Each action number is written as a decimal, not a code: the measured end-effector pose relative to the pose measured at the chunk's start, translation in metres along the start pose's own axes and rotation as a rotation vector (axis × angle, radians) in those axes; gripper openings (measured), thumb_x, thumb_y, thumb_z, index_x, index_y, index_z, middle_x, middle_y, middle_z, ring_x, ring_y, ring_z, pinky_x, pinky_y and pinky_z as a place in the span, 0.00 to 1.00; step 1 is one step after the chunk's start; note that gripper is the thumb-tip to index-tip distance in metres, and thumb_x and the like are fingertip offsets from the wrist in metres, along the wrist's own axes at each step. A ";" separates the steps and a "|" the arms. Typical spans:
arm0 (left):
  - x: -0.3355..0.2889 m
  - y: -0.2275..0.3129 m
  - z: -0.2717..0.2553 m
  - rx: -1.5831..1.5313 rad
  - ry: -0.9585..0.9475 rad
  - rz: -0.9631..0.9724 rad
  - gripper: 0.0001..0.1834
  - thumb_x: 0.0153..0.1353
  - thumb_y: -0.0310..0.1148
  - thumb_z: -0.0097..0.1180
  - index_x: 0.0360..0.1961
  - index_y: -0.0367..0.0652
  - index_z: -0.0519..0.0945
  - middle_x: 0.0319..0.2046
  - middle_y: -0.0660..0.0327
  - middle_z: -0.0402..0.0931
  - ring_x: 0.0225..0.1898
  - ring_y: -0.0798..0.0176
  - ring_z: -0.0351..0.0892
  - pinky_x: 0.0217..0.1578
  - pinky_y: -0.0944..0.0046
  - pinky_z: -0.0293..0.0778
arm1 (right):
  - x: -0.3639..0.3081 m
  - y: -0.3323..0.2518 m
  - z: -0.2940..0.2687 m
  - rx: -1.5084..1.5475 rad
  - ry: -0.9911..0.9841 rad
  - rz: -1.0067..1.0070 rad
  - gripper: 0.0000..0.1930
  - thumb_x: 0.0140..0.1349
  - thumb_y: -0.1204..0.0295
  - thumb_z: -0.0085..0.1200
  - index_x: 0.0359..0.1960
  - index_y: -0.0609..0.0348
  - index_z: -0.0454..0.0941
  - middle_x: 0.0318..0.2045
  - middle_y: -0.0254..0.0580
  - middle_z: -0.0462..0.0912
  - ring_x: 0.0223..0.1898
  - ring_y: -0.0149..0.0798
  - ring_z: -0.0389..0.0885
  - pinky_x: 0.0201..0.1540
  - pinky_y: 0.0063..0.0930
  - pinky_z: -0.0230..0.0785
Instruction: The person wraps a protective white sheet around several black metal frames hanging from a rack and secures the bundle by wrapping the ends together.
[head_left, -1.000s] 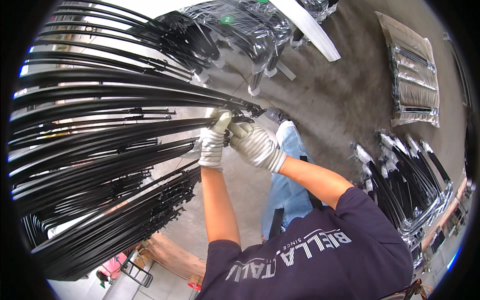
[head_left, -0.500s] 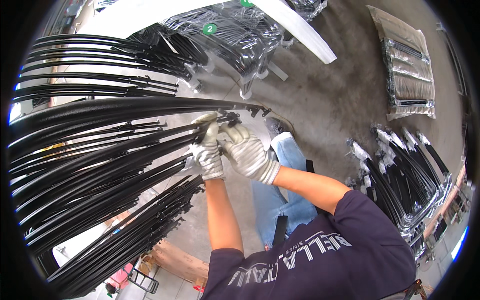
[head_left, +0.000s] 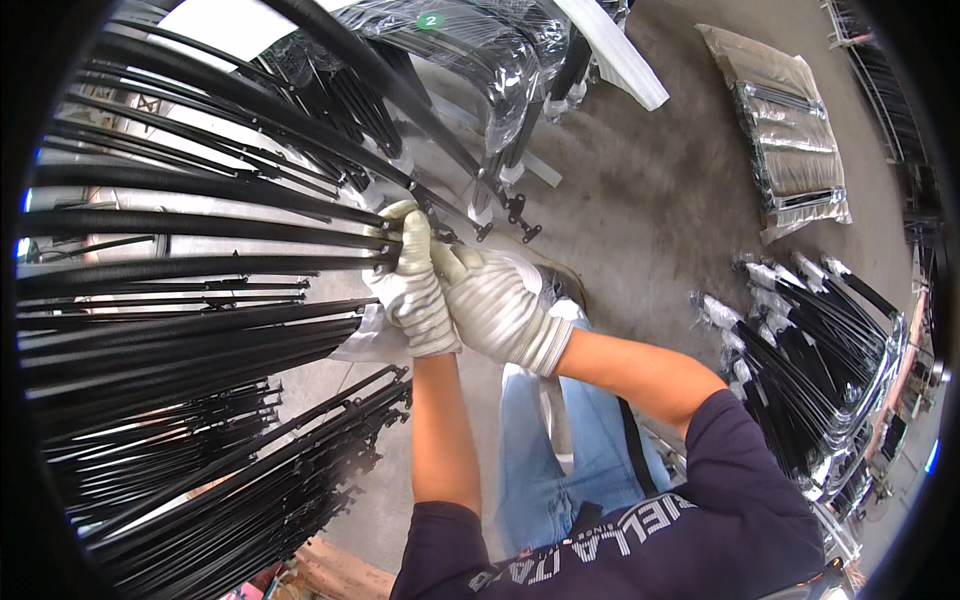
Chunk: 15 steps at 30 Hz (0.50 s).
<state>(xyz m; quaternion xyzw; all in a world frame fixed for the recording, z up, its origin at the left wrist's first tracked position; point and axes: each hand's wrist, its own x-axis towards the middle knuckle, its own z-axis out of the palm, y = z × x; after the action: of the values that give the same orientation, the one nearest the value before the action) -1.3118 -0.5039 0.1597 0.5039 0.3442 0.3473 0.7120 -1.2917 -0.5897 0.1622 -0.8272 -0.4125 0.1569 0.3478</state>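
My two hands, in whitish striped work gloves, are close together in the middle of the view. My left hand (head_left: 412, 285) is closed at the ends of long black metal tubes (head_left: 290, 228) that come in from the left. Its thumb points up along the tube ends. Pressed against it, my right hand (head_left: 500, 305) has its fingers curled inward, and whatever lies in them is hidden. Just beyond the hands, other black tubes slant down to the right, ending in small black brackets (head_left: 517, 222). White wrapping (head_left: 365, 335) shows below my left hand.
More black tubes with bracketed ends (head_left: 340, 440) hang in rows at the lower left. Plastic-wrapped frames (head_left: 440, 50) with a white foam strip (head_left: 625, 60) stand at the top. A wrapped flat bundle (head_left: 790, 130) lies on the floor; wrapped black frames (head_left: 800, 350) stand at right.
The upper black tubes have swung apart and now slant down to the right past my hands. Both hands stay together at the tube ends. The view has shifted slightly.
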 end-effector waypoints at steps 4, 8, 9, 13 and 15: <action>0.008 -0.003 -0.020 0.030 -0.039 0.000 0.10 0.50 0.26 0.61 0.35 0.38 0.78 0.33 0.64 0.76 0.34 0.71 0.73 0.37 0.72 0.69 | 0.013 -0.004 0.000 -0.153 -0.043 0.013 0.23 0.50 0.76 0.47 0.51 0.63 0.63 0.37 0.60 0.71 0.38 0.55 0.71 0.40 0.39 0.67; 0.007 -0.005 -0.033 0.007 -0.065 -0.002 0.12 0.49 0.25 0.61 0.37 0.38 0.77 0.34 0.63 0.76 0.36 0.70 0.73 0.40 0.72 0.68 | 0.011 0.004 0.017 -0.387 -0.022 -0.270 0.23 0.43 0.76 0.50 0.46 0.63 0.70 0.51 0.55 0.63 0.53 0.58 0.61 0.54 0.43 0.60; 0.007 -0.005 -0.035 0.012 -0.071 0.013 0.12 0.51 0.25 0.60 0.38 0.39 0.77 0.34 0.64 0.76 0.35 0.71 0.73 0.40 0.71 0.69 | 0.009 0.006 0.017 -0.346 -0.037 -0.290 0.23 0.42 0.76 0.51 0.45 0.64 0.71 0.51 0.53 0.63 0.54 0.58 0.60 0.55 0.45 0.59; 0.003 -0.001 -0.034 0.038 -0.020 -0.015 0.12 0.50 0.25 0.61 0.38 0.39 0.77 0.33 0.65 0.75 0.35 0.72 0.72 0.39 0.72 0.68 | 0.001 0.005 0.018 -0.172 -0.033 -0.261 0.18 0.49 0.69 0.48 0.42 0.65 0.73 0.47 0.59 0.68 0.51 0.60 0.64 0.54 0.45 0.60; 0.005 -0.004 -0.038 0.063 -0.051 0.007 0.12 0.49 0.25 0.61 0.38 0.39 0.77 0.33 0.65 0.75 0.34 0.72 0.72 0.39 0.72 0.68 | -0.004 0.001 0.017 -0.120 -0.099 -0.161 0.15 0.48 0.70 0.49 0.38 0.63 0.75 0.47 0.58 0.67 0.51 0.57 0.64 0.53 0.41 0.62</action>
<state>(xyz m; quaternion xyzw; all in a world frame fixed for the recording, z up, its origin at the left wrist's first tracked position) -1.3402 -0.4828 0.1451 0.5359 0.3350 0.3260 0.7031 -1.3025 -0.5855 0.1492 -0.8018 -0.5032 0.1443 0.2883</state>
